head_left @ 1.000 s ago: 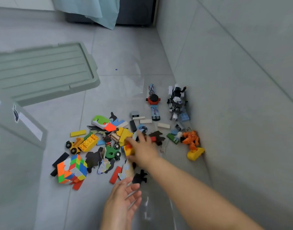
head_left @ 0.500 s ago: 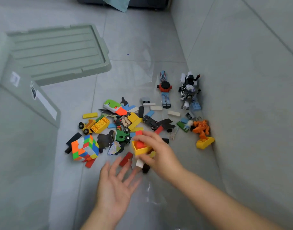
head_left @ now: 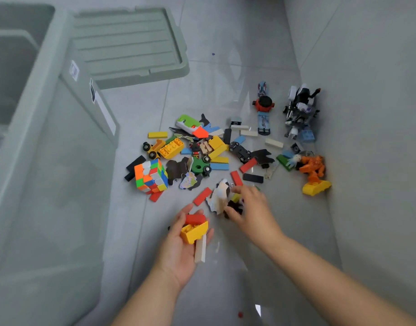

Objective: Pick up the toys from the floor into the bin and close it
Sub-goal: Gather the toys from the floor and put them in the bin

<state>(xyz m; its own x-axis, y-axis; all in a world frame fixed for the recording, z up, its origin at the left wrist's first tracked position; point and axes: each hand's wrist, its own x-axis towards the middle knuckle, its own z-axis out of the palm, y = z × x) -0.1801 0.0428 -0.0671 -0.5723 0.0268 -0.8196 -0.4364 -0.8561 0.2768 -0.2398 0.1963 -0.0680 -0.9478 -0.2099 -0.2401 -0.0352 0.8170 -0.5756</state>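
Note:
My left hand [head_left: 178, 252] lies palm up near the floor and cups a yellow brick [head_left: 194, 231] with a red piece on top and a cream wooden block [head_left: 200, 251]. Just to its right, my right hand [head_left: 254, 212] reaches down onto the near edge of the toy pile, fingers and thumb curled round a black toy piece [head_left: 235, 208] beside a white cut-out [head_left: 220, 196]. The green bin [head_left: 49, 161] stands open on the left. Its lid [head_left: 127, 43] lies flat on the floor behind it.
Scattered toys cover the floor: a colour cube [head_left: 151, 176], a green car [head_left: 200, 166], flat wooden blocks, a toy watch [head_left: 264, 107], a grey robot [head_left: 299, 109] and an orange figure [head_left: 311, 167] against the tiled wall [head_left: 367, 114] on the right.
My right hand has passed the yellow brick and cream block into my left palm, then gone back to the pile and closed on a black piece. The view has tilted toward the bin.

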